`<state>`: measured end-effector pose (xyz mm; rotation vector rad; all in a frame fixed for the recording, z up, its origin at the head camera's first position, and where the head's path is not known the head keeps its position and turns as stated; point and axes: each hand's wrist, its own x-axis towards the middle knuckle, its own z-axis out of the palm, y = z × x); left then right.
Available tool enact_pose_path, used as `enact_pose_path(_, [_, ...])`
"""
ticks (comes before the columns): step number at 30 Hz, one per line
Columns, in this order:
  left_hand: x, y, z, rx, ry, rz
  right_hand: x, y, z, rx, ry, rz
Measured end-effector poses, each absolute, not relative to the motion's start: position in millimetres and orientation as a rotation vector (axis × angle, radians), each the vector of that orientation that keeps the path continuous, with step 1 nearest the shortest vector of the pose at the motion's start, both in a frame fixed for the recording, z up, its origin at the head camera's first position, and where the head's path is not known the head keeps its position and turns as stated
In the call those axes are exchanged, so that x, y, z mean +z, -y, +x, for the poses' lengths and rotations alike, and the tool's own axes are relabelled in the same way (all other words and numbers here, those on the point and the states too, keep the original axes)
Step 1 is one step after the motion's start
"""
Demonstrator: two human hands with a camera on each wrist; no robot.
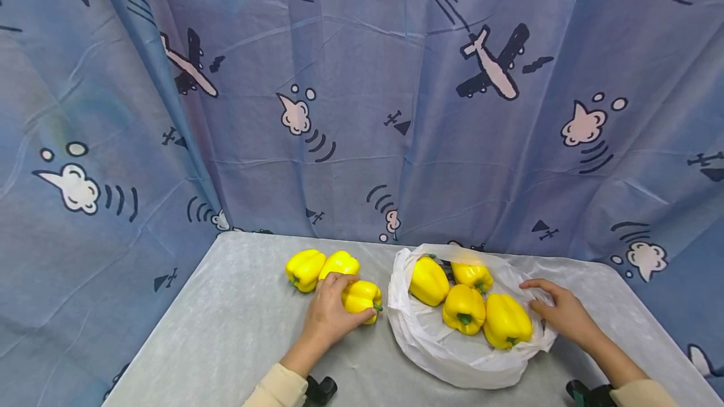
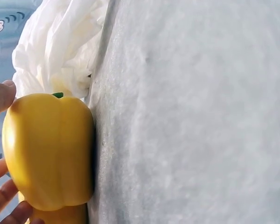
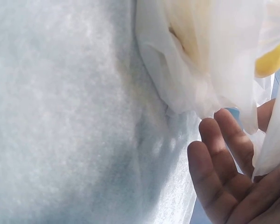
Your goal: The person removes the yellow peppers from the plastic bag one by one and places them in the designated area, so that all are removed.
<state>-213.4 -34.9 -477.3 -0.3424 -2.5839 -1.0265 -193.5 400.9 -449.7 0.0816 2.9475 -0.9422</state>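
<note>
My left hand spans a yellow bell pepper, thumb near its stem end and fingers at the opposite end. Close up in the left wrist view, this pepper lies against the table cover. Two more yellow bell peppers sit just beyond the hand. To the right stands a white plastic bag, its mouth spread wide, with several yellow peppers inside. My right hand holds the bag's right rim, the thin film running between its fingers.
A pale grey cover lies over the table. Behind and to the left hangs a blue curtain printed with planes and clouds. Black wrist devices show below both hands.
</note>
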Motion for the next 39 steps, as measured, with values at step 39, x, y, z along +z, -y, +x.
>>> enact_pose_path(39, [-418, -13, -204, -1.330, 2.549, -0.797, -452, -402, -195, -0.959, -2.942, 0.060])
